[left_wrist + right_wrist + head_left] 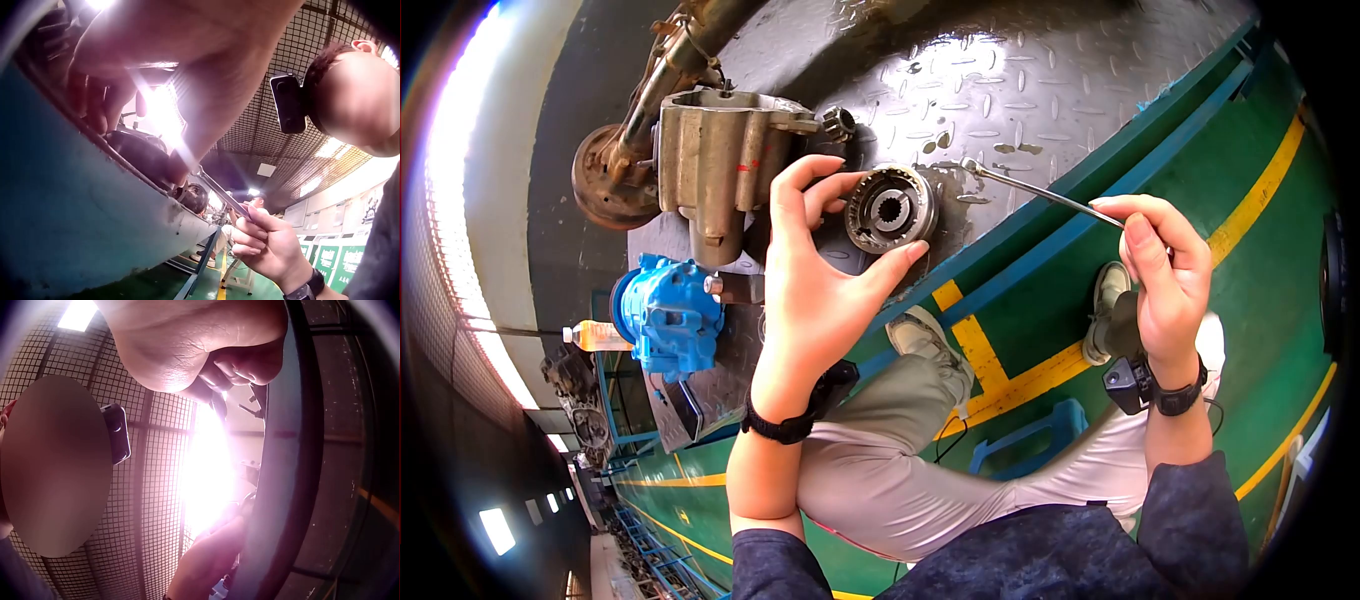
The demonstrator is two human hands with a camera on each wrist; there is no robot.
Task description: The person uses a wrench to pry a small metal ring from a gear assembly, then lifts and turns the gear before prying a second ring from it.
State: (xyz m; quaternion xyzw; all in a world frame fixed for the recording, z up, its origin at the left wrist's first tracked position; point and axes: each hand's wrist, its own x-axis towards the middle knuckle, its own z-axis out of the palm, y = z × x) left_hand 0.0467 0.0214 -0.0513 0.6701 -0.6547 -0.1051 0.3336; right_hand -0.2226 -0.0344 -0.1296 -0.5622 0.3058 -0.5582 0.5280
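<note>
A round metal ring part (882, 212) with a splined centre hole lies on the bench near its edge. My left hand (815, 265) holds it, thumb on the near rim and fingers at the far side. In my right hand (1165, 270) is the handle end of a thin metal tool (1040, 190), pinched between thumb and fingers; its tip is just right of the ring part, apart from it. The left wrist view shows the same tool (222, 191) in my right hand (269, 244). Glare hides much of the right wrist view.
A large metal housing (725, 160) stands left of the ring part, with a small gear (838, 123) beside it. Nearer are a blue pump-like unit (670, 315), a bottle (598, 336) and a phone (683, 408). The bench edge (1080, 190) runs diagonally; a blue stool (1035, 440) stands below.
</note>
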